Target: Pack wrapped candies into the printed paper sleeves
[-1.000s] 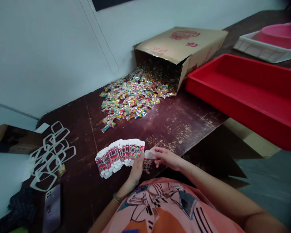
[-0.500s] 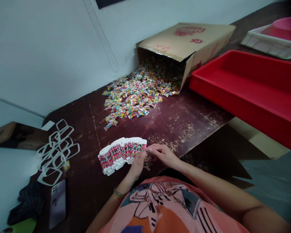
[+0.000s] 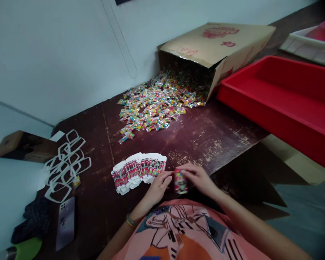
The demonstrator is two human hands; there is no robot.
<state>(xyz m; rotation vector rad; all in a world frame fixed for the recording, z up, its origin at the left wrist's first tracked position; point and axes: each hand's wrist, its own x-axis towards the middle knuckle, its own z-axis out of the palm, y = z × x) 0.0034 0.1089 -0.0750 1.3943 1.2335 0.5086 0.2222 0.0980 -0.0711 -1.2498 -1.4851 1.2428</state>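
Small printed box (image 3: 181, 185) pinched in right fingers (image 3: 189, 176) near the bench (image 3: 200, 144) edge.
A slack pinch could drop it; left fingers' (image 3: 165, 174) grip unclear.

I'm seeing printed card on the small box (image 3: 181, 183), and smooth, thin card again on the fanned cartons (image 3: 139, 171). Now the shine: the sweet packets (image 3: 157, 104), crinkled clear plastic, glinting all over! My worktop (image 3: 197, 141) looks dark, faintly glossy, scuffed rough in pale patches. Matt brown cardboard on the big box (image 3: 200, 47), smooth plastic on the red tray (image 3: 281, 101), soft printed cloth on the shirt (image 3: 189, 231).
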